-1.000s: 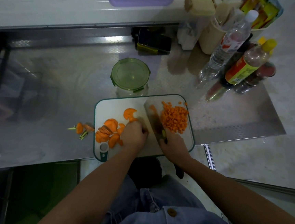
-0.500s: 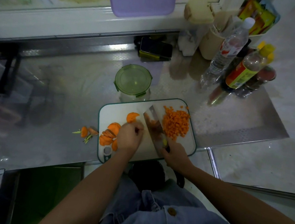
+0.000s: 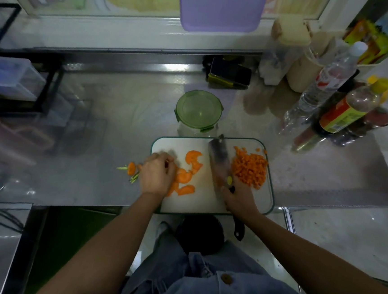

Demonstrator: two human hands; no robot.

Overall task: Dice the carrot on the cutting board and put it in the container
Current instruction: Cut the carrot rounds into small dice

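One cutting board (image 3: 197, 201), one knife (image 3: 218, 163), one container (image 3: 199, 111).

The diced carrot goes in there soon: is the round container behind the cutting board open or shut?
Shut. The green lid sits flat over the clear container, covering its whole top.

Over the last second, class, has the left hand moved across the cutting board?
Yes. The left hand slid left, away from the knife, to the left edge of the cutting board.

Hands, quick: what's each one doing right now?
Left hand: fingers curled over the carrot slices, blurred; grip cannot be told.
Right hand: grips the knife by its handle.
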